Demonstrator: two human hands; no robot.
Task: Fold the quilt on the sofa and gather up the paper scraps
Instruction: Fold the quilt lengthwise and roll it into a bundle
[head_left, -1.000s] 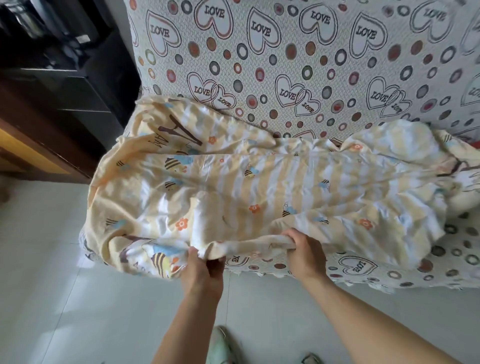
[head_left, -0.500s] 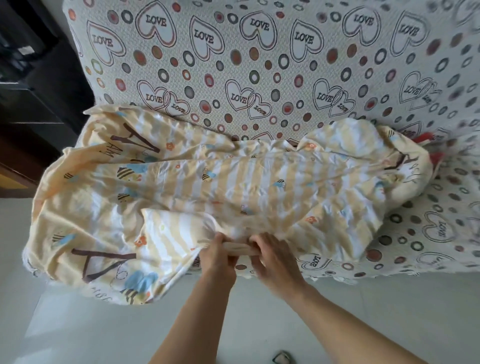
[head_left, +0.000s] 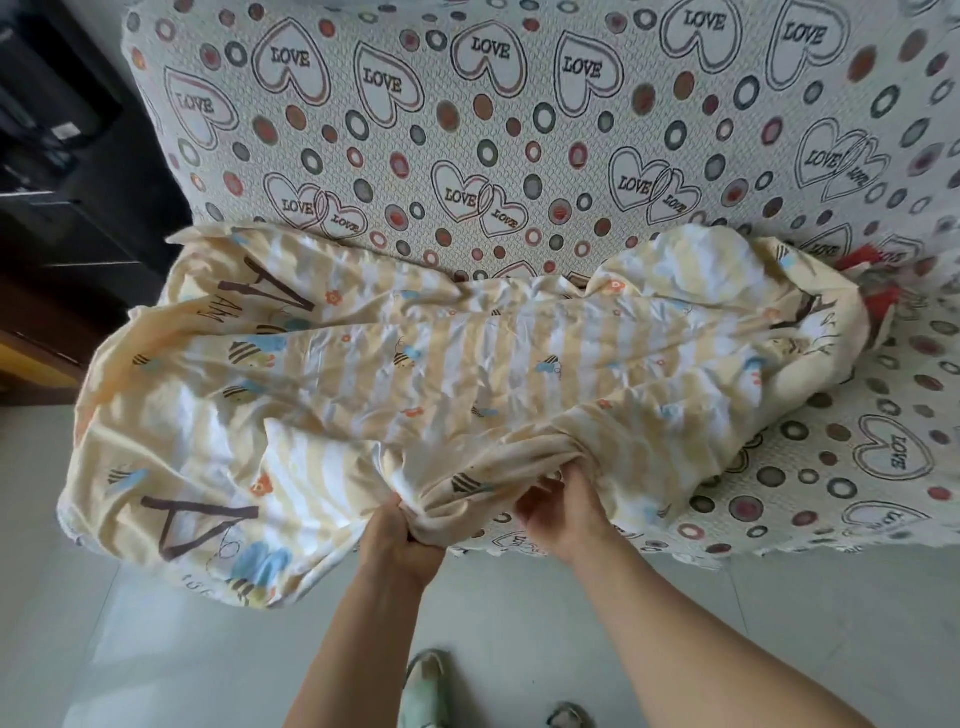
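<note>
My left hand (head_left: 402, 540) and right hand (head_left: 558, 512) both grip the quilt (head_left: 467, 374) edge. Slide hands apart, tension edge, then fold squarely.

Both bare forearms reach forward side by side. The left hand (head_left: 402, 540) clenches bunched pale yellow striped quilt (head_left: 467, 364) fabric; the right hand (head_left: 563, 512), just beside it, seemingly pinches the same edge.

Quilt (head_left: 467, 374) folds hide both hands' fingertips; sofa (head_left: 519, 130) cut off right

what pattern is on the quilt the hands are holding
Pale yellow and white stripes with cartoon bees and small orange flowers on the quilt, shown in the head view.
</note>
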